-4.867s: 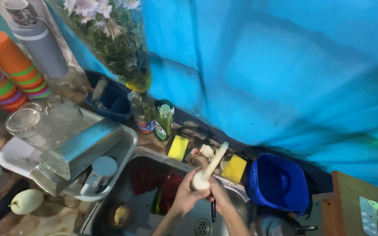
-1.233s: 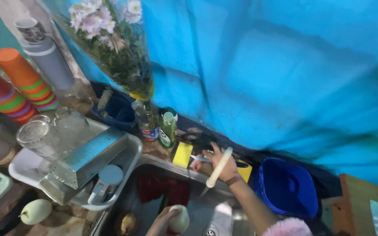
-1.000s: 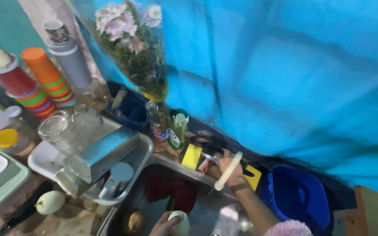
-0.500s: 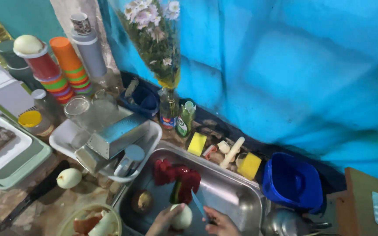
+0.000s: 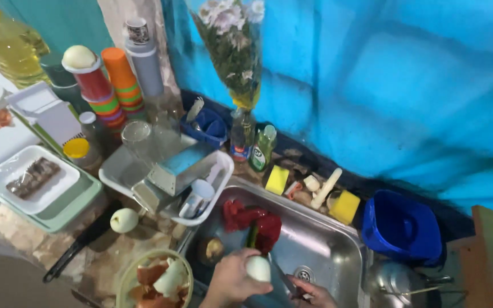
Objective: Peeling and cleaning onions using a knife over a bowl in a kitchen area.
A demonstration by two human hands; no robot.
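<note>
Brush (image 5: 327, 187) now beside yellow sponges (image 5: 344, 206)

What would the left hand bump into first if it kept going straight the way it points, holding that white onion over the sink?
Probably the red peppers lying in the sink. The left hand, holding a peeled white onion, points up and away toward them, though depth is hard to judge from above.
</note>
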